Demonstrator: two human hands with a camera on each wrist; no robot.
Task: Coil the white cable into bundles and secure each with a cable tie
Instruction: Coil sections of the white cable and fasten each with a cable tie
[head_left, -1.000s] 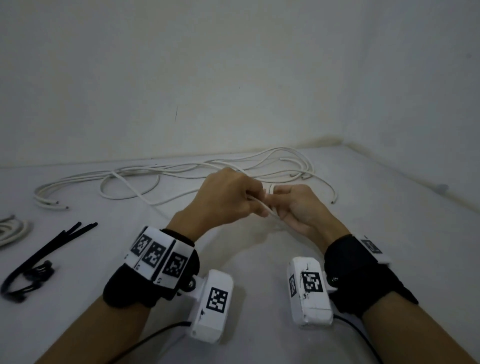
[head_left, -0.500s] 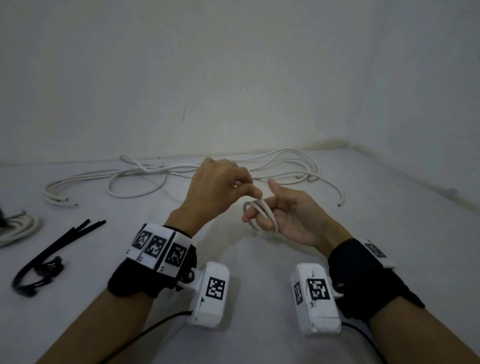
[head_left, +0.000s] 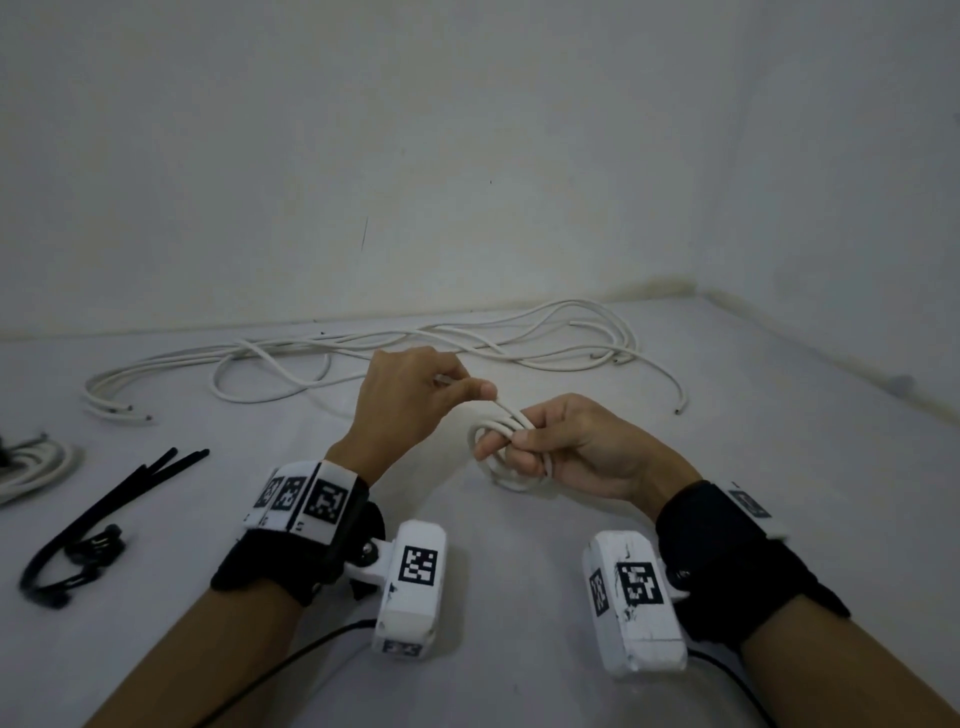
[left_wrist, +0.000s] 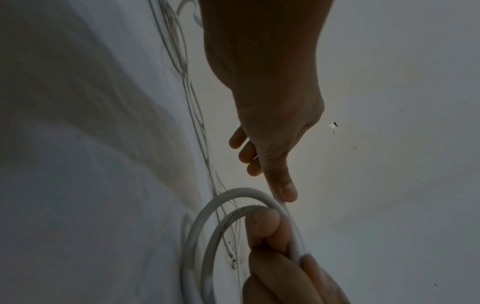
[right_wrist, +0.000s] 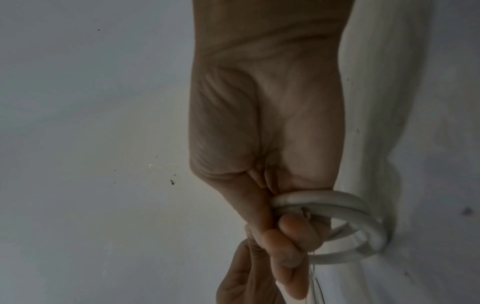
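A small coil of white cable (head_left: 498, 462) hangs from my right hand (head_left: 550, 447), whose fingers curl through its loops at the table's middle. The coil (right_wrist: 345, 224) shows as stacked rings beside the curled fingers in the right wrist view. My left hand (head_left: 431, 395) pinches the cable's free strand just left of and above the coil; in the left wrist view the thumb (left_wrist: 285, 189) presses on the strand leading into the coil (left_wrist: 207, 236). Several loose white cables (head_left: 415, 348) lie along the back of the table. Black cable ties (head_left: 104, 514) lie at the left.
A bundled white cable (head_left: 31, 467) sits at the far left edge of the white table (head_left: 779, 467). Walls close the table off behind and to the right. A small dark spot (head_left: 901, 384) marks the right wall's foot.
The hands were pressed together on the strand a second ago; since then loops have formed round my right fingers, and my left hand has lifted slightly, feeding another turn.
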